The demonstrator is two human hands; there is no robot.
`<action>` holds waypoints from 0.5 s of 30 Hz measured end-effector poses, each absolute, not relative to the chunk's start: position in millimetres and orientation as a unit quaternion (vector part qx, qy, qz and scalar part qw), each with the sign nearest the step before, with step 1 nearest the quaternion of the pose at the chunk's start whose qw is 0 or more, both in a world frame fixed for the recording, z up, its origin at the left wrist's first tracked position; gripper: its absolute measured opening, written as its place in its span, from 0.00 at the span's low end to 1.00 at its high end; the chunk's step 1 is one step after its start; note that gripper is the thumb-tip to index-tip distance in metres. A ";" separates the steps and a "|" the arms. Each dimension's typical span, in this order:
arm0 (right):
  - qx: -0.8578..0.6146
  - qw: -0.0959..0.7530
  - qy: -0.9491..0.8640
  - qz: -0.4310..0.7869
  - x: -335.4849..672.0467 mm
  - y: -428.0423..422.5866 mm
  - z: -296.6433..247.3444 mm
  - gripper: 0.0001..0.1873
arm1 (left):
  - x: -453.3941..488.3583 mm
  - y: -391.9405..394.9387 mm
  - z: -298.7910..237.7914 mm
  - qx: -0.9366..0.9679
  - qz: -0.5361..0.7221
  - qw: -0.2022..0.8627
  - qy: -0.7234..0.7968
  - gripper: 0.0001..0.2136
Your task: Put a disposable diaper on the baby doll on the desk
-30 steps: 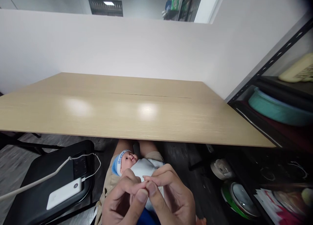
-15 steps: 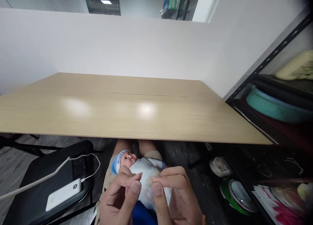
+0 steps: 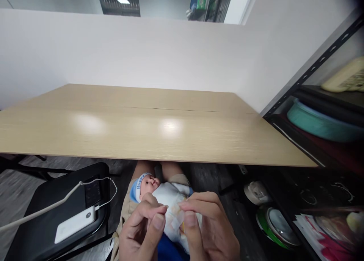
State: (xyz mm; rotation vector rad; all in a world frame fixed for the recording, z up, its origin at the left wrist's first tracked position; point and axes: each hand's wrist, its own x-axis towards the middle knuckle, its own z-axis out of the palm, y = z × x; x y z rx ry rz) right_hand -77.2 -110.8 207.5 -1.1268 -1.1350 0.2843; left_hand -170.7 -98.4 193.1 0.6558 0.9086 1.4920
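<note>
A baby doll point(image 3: 167, 194) in a white top and a blue-and-white cap lies on its back across the lap, below the table's front edge. Above its body, my left hand point(image 3: 143, 228) is closed, thumb and forefinger pinched together. My right hand point(image 3: 209, 227) makes a similar pinch a short gap away, its fingertips facing those of the left. Whatever the fingertips hold, if anything, is too small or too clear to make out. Both hands hide the doll's lower part. Blue cloth point(image 3: 169, 249) shows between the wrists.
A wooden table point(image 3: 136, 134) stretches ahead to a white wall. To the left, a black chair point(image 3: 71, 189) carries a white power bank point(image 3: 75, 225) with a cable. Shelving on the right holds a teal basin point(image 3: 321, 122), a cream bottle point(image 3: 345, 77) and other goods.
Both hands have shifted slightly right, still pinched. The gap between their fingertips is about the same. The doll has hardly moved.
</note>
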 end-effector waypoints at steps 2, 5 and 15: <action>-0.505 0.682 -0.517 0.112 -75.4 -111.7 207.6 0.11 | -170.1 -98.8 193.1 0.283 0.639 0.600 0.390 0.18; -0.514 0.678 -0.520 0.084 -75.4 -112.5 206.0 0.13 | -169.7 -99.4 192.9 0.281 0.634 0.606 0.390 0.17; -0.450 0.705 -0.509 0.205 -64.4 -112.9 171.9 0.11 | -204.8 -89.5 149.8 0.515 0.598 0.575 0.217 0.13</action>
